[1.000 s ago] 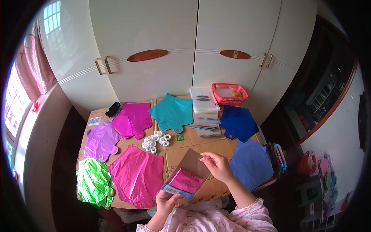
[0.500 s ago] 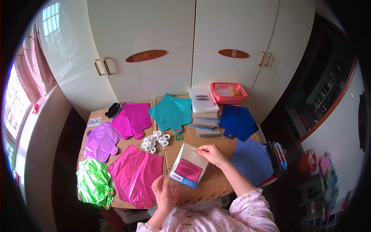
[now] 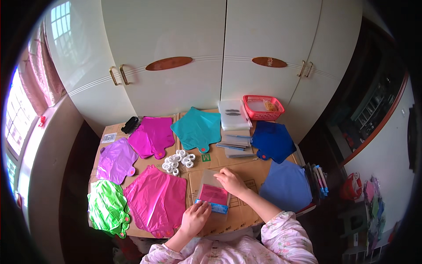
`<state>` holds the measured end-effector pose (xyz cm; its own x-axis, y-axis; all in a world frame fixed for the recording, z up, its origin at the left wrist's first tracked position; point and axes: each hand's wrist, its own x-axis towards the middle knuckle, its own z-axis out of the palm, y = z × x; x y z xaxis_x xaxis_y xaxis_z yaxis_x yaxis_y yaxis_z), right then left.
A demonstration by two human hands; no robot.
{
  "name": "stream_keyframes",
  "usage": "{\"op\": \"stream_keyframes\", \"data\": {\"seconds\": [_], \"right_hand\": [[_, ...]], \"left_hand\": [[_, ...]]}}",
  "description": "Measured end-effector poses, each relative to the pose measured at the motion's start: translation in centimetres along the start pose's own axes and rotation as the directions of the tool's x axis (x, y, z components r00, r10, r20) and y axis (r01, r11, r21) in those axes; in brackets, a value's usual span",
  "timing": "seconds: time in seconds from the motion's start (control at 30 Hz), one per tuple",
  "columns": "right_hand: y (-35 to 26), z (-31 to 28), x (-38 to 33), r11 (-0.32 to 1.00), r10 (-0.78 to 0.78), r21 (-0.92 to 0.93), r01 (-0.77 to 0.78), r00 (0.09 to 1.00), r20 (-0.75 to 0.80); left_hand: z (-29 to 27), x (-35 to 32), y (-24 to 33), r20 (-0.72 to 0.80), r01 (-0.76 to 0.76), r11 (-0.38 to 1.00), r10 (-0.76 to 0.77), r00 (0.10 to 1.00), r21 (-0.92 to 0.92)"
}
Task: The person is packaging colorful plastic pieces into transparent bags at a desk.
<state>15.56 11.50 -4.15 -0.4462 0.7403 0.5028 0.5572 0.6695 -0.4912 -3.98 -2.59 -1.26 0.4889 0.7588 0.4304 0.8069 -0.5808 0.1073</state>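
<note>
A clear, flat packet (image 3: pixel 205 181) lies before me on the cardboard-covered table, with a folded pink foil piece (image 3: pixel 212 194) inside and a blue printed strip along its near end. My right hand (image 3: pixel 231 182) pinches the packet's far edge, fingers closed. At the near left corner, my left hand (image 3: pixel 196 218) has its fingers bent over the blue strip and grips there; its thumb is hidden. To the left is a large pink foil sheet (image 3: pixel 156 200) with a rounded tab, like a flat balloon. Small white rolls (image 3: pixel 178 161) sit in a heap beyond the packet.
Flat foil sheets in green (image 3: pixel 107 204), lilac (image 3: pixel 116 160), magenta (image 3: pixel 151 136), teal (image 3: pixel 196 128), dark blue (image 3: pixel 273 141) and pale blue (image 3: pixel 285 187) ring the table. Stacked packets (image 3: pixel 235 144), clear sleeves (image 3: pixel 234 115) and a red basket (image 3: pixel 263 115) stand at the back, before white cabinets (image 3: pixel 176 35).
The packet has turned straighter and now lies flatter, near end slightly lower. My left hand has come from beside it onto its near left corner. My right hand has shifted slightly left and down.
</note>
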Motion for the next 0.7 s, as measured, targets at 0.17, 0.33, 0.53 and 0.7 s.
{"op": "stream_keyframes", "data": {"seconds": [0.17, 0.33, 0.53, 0.7], "right_hand": [[0.7, -0.5, 1.3, 0.997, -0.069, 0.036, 0.067, 0.996, 0.057], [4.8, -4.5, 6.2, 0.981, 0.040, -0.179, -0.078, 0.977, -0.209], [11.6, -7.1, 8.7, 0.901, 0.176, -0.411, -0.136, 0.982, 0.062], [12.5, -6.8, 9.5, 0.909, 0.301, -0.352, -0.221, 0.934, 0.192]], "left_hand": [[0.7, 0.6, 0.8, -0.053, 0.017, 1.000, -0.016, 0.998, 0.026], [0.9, 1.2, 1.3, -0.063, 0.007, 1.000, -0.006, 0.998, 0.020], [0.4, 1.6, 1.4, 0.053, 0.077, 0.997, -0.077, 0.996, 0.005], [0.6, 2.1, 1.0, 0.075, 0.059, 0.998, -0.057, 0.996, -0.017]]}}
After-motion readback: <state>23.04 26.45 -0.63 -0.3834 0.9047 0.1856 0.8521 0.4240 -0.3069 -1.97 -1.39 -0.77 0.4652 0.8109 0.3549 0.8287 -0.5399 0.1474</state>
